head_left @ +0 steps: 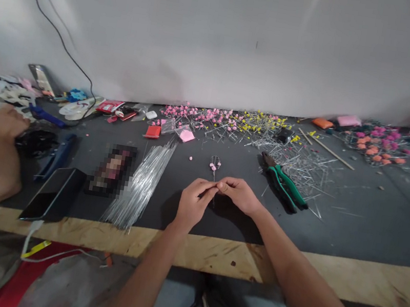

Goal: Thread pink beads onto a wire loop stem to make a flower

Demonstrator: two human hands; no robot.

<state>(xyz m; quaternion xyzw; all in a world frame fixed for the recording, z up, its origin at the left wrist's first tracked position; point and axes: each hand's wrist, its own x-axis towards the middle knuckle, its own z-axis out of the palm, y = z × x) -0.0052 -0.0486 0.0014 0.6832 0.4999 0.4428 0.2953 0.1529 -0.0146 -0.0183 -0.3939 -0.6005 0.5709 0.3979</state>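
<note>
A small bundle of thin wire stems (215,163) with pink beads of clay at the top stands between my hands, pointing away from me. My left hand (194,201) pinches it from the left, thumb and forefinger closed. From the right, my right hand (238,194) meets it with its fingertips pressed on the same spot. The lower stems are mostly hidden by my fingers. A loose pink bead (190,158) lies just beyond my left hand. Green-handled pliers (286,184) rest to the right, and a sheaf of straight silver wires (144,180) lies to the left.
Along the wall lie pink-tipped wires (203,117), yellow-tipped wires (264,125) and orange and magenta ones (381,145). Cut wires (305,161) spread behind the pliers. At left are a phone (52,194), a blue tool (55,157) and another person's hand (4,124). The wooden edge (212,256) runs in front.
</note>
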